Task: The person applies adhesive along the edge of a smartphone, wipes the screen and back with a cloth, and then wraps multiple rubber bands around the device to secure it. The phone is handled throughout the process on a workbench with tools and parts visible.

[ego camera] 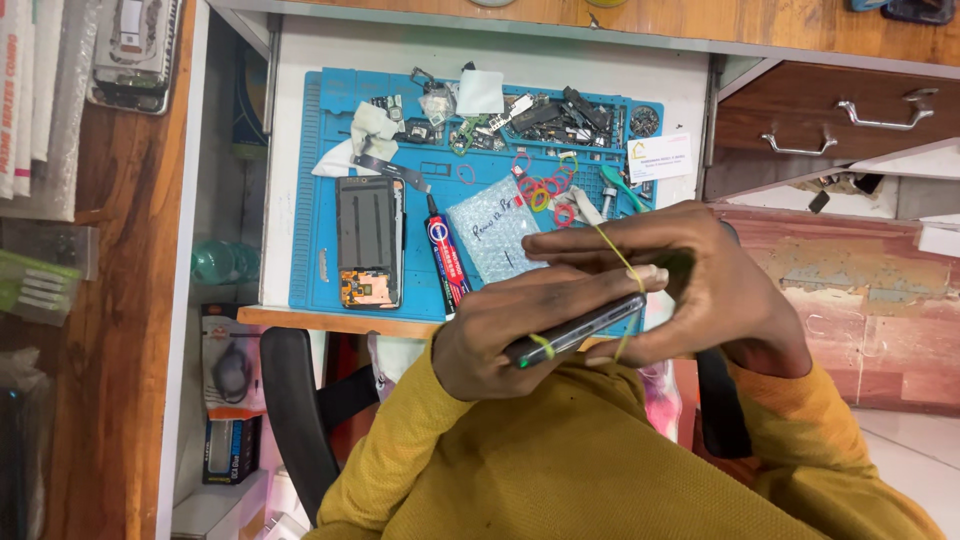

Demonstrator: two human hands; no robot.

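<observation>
A blue work mat (315, 200) covers the white desk (290, 150), with an opened phone body (369, 240) lying beside a glue tube (446, 258) and a bubble-wrap pouch (493, 226). Loose coloured rubber bands (543, 188) sit near small parts (545, 118) along the mat's far edge. Wooden drawers (830, 115) with metal handles stand to the right.

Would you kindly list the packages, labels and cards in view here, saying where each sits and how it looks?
Clear bubble-wrap pouch: mat centre, squarish, handwritten on.
White card: right of the blue work mat, rectangular, small coloured logo.
Glue tube: left of the pouch, slim, black with red-blue label.
Boxed accessory packs: lower-left shelf, dark and orange.
White printed packets: far left, red lettering.
</observation>
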